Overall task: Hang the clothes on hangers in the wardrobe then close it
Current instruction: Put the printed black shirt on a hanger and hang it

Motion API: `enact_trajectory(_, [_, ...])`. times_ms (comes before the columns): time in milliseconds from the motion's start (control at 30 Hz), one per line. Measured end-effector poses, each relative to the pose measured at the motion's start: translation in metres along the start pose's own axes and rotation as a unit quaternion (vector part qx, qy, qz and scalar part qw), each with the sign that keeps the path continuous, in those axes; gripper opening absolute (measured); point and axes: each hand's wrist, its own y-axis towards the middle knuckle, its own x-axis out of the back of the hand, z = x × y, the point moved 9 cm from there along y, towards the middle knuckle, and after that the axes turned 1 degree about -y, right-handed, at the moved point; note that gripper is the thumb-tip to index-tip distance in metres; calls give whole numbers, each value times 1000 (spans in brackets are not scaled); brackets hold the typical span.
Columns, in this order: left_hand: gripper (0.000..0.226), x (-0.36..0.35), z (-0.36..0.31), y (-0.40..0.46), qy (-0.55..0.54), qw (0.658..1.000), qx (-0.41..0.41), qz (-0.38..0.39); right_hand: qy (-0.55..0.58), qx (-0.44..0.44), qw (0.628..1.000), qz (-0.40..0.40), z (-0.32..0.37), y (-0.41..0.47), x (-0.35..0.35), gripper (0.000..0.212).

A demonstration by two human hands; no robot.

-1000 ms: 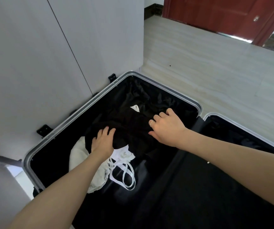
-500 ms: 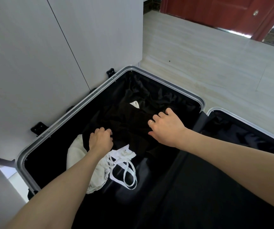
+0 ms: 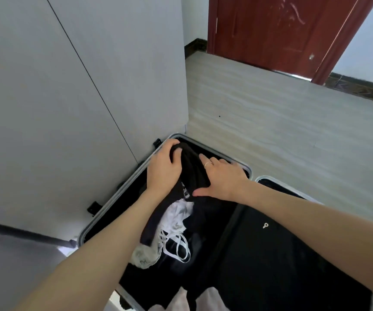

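1. I see both hands over the open suitcase (image 3: 95, 217) on the floor; its silver rim lies against the grey wardrobe doors (image 3: 68, 97).
2. Left hand (image 3: 163, 170): fingers curled over the top end of a black garment (image 3: 191, 170); gripping it, thumb on the near side of the bunched cloth.
3. Right hand (image 3: 222, 179): lies on the same black garment from the right; fingers fairly straight and spread, thumb stretched left along the cloth's lower edge; a ring on one finger; I read it as pressing, not clenched.
4. Black garment: bunched between the two hands, over the far end of the left suitcase half; a dark strip of it hangs down under the left wrist toward the near end.
5. White garment (image 3: 177, 213): crumpled in the suitcase just below the hands; white straps (image 3: 176, 245) loop out of it on the black lining.
6. Pale cloth (image 3: 144, 255): beside the straps, at the near-left of the same half.
7. Wardrobe doors are shut; pale floor (image 3: 282, 131) and a red-brown door (image 3: 270, 30) beyond.
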Motion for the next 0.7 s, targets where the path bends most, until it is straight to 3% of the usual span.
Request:
enact_trajectory(233, [17,107,-163,12,-80,997,3,7,202,-37,979,9,6,-71,159,104])
enact_trajectory(300, [14,146,-212,16,-109,994,10,5,233,-22,972,2,16,-97,215,83])
enact_trajectory(400, [8,198,-280,14,-124,992,5,13,282,-19,958,-51,25,-134,289,16])
enact_trajectory(533, [13,263,-355,6,-88,996,0,5,385,-45,921,-47,31,-176,360,33])
enact_trajectory(700, [24,341,-423,-18,-45,999,-7,26,518,-34,855,19,67,-242,431,11])
